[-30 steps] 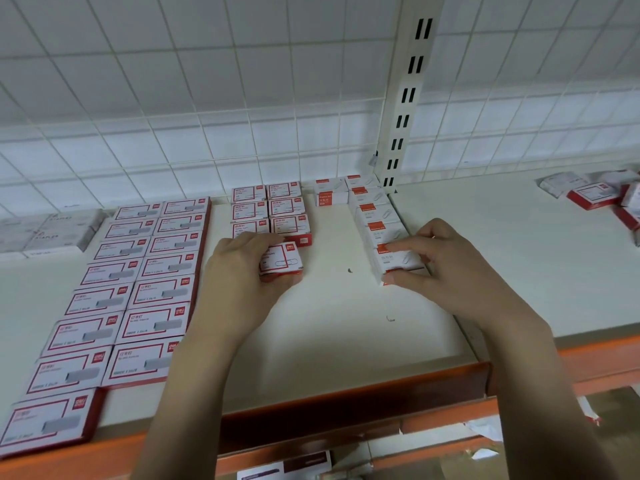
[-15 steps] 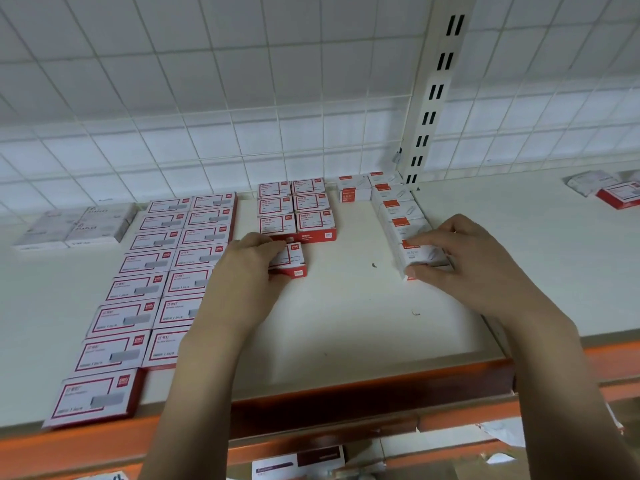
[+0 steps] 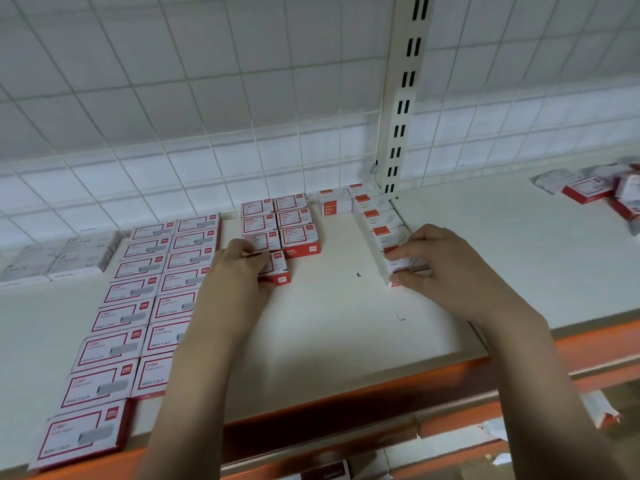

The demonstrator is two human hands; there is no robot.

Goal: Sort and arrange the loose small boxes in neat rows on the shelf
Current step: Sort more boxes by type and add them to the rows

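Small boxes: light, stiff card, likely slippery; pinch by short sides. Left hand (image 3: 230, 271) grasps red box (image 3: 277, 268) mid-shelf (image 3: 329, 323). Right hand (image 3: 446, 268) fingers grasp white box (image 3: 403, 266) at row end.

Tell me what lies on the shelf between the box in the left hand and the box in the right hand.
In the head view, mostly bare shelf separates the red-sided box from the white box; only a small dark speck lies there.
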